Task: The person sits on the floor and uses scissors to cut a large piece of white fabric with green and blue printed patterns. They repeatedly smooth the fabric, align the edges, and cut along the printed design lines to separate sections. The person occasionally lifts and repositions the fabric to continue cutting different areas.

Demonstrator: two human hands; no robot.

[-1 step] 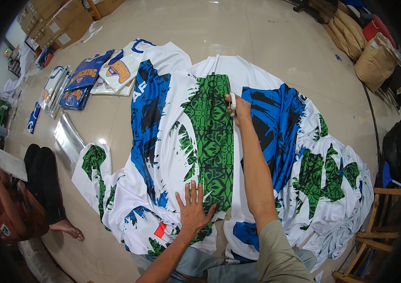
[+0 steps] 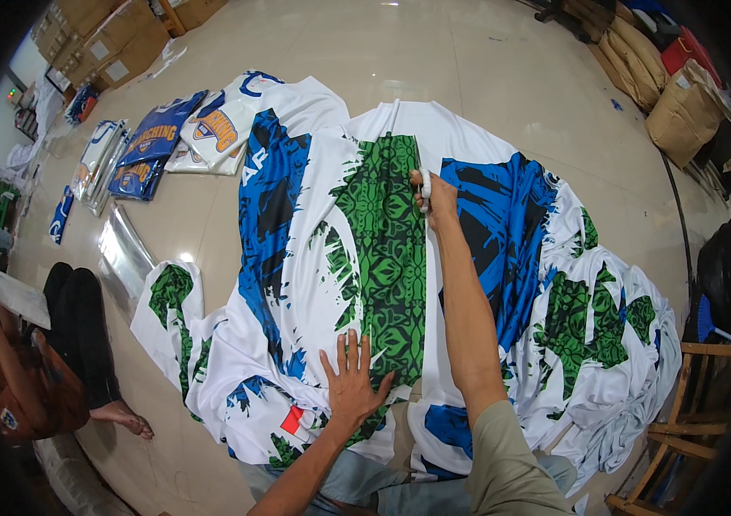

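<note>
A large spread of printed fabric [image 2: 391, 258] lies over the floor in front of me, white with green-and-black and blue-and-black patterns. My left hand [image 2: 353, 383] lies flat on its near part, fingers spread, on the white area and the green panel's edge. Farther out, my right hand [image 2: 441, 202] is closed around the white handle of what looks like scissors [image 2: 424, 187], at the green panel's right edge. The blades are hidden. Right of that hand is a blue-and-black section [image 2: 494, 206] of the cloth.
Bagged blue shirts [image 2: 155, 142] and white bagged shirts [image 2: 95, 163] lie at the far left. Another person [image 2: 30, 361] sits at the left with a pale sheet. Cardboard boxes [image 2: 116, 43] stand far left; a brown paper sack [image 2: 684, 112] and wooden frame [image 2: 692, 413] are at the right.
</note>
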